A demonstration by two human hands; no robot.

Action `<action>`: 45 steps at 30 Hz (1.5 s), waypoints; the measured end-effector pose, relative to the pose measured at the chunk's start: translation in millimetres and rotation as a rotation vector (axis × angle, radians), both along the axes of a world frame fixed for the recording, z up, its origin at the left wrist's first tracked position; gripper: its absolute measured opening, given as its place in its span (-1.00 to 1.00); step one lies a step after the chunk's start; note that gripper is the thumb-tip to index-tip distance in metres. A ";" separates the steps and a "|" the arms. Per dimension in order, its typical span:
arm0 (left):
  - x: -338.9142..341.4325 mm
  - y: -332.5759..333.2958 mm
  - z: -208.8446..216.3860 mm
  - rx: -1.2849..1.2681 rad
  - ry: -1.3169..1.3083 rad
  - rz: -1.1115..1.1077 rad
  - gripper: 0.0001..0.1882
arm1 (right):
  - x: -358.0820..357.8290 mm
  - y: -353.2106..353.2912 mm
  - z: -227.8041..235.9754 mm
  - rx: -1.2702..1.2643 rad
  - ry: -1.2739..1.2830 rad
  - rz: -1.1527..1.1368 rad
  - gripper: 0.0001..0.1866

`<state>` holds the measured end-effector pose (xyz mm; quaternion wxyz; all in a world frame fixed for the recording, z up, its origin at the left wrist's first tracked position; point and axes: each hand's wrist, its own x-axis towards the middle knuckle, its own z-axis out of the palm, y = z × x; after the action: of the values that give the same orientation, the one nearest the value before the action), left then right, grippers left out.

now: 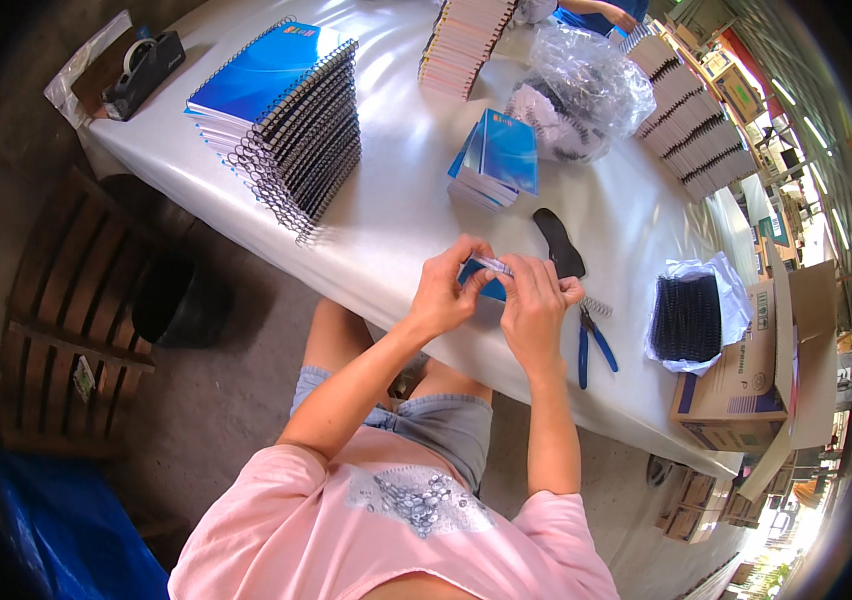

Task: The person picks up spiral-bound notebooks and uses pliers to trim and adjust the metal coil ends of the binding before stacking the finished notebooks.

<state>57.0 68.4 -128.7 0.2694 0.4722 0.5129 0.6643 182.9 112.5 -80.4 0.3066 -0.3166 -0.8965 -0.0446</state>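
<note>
At the table's near edge, both my hands hold a small blue-covered notebook [492, 289] tilted up on its edge. My left hand [446, 288] pinches one end with thumb and fingers. My right hand [534, 303] is closed on the other end, its fingers close to the left ones. Most of the notebook is hidden by the fingers. Just right of my right hand lie a loose wire coil [598, 307] and blue-handled pliers [598, 348]. Beyond my hands are a flat black object [554, 238] and a short stack of blue-covered booklets [508, 150].
Tall spiral notebook stacks stand at left [281, 75], far middle [461, 50] and far right [696, 140]. Clear plastic wrapping [596, 85] lies behind. Black coils [686, 318] rest on paper by a cardboard box [736, 385]. A tape dispenser [146, 75] sits at the far-left corner.
</note>
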 end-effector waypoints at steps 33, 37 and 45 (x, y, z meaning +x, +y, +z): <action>-16.7 -49.7 21.7 0.720 0.794 0.357 -0.82 | 25.1 -30.8 38.6 -0.266 0.306 0.267 -0.73; -20.6 -51.7 22.9 0.720 0.810 0.350 -0.80 | 22.4 -33.0 38.6 -0.244 0.271 0.291 -0.76; -9.9 -51.9 38.4 0.312 0.584 0.313 -0.78 | 19.5 -36.2 38.2 -0.183 0.192 0.210 -0.85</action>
<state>47.1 16.4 -90.3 -0.0688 0.5932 0.5269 0.6048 202.4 76.3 -42.2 0.3637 -0.2505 -0.8916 0.0998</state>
